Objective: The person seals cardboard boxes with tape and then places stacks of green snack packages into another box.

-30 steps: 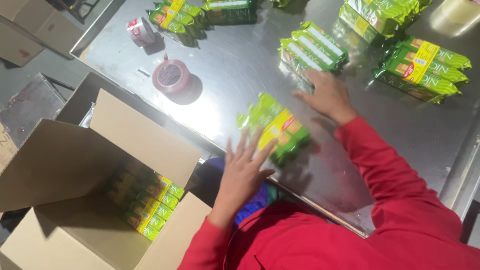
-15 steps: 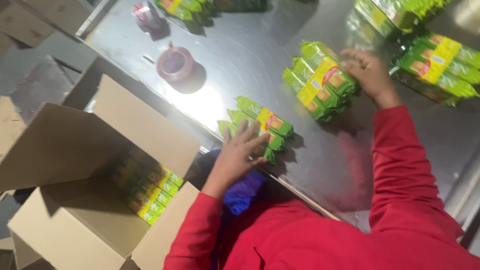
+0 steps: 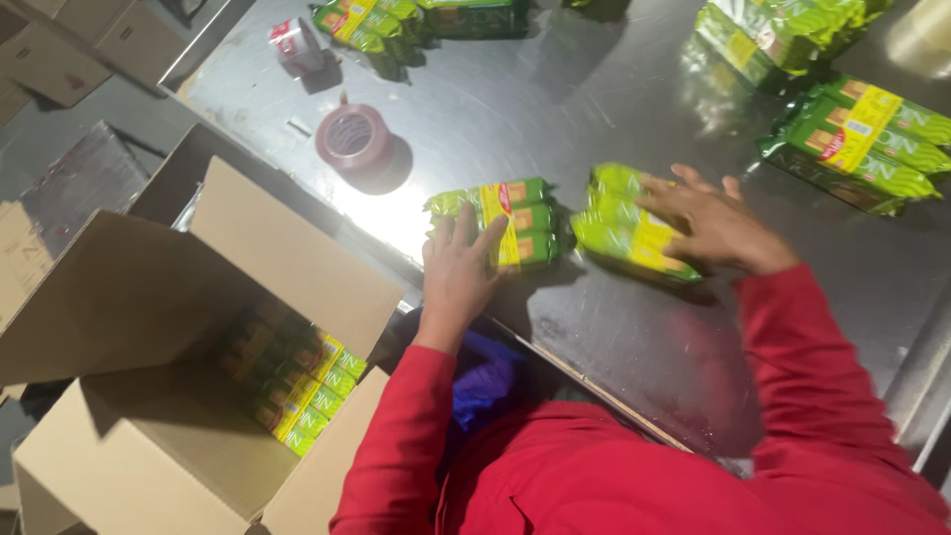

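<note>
My left hand (image 3: 458, 269) rests flat on a green and yellow multipack of snack packets (image 3: 505, 220) near the front edge of the shiny metal table (image 3: 555, 109). My right hand (image 3: 715, 220) presses on a second green multipack (image 3: 619, 223) just to the right of the first; the two packs almost touch. Both sleeves are red. Below the table edge at the left stands an open cardboard box (image 3: 149, 297) with several of the same green packs (image 3: 297, 381) stacked inside.
A roll of red tape (image 3: 351, 139) lies on the table behind the left pack. More green multipacks lie at the far right (image 3: 862, 139) and along the back (image 3: 396, 18). A small red and white object (image 3: 294, 42) sits back left. Flattened cartons (image 3: 59, 50) lie far left.
My right hand has slid its multipack left and toward me, up beside the pack under my left hand. The left pack has shifted slightly on the table.
</note>
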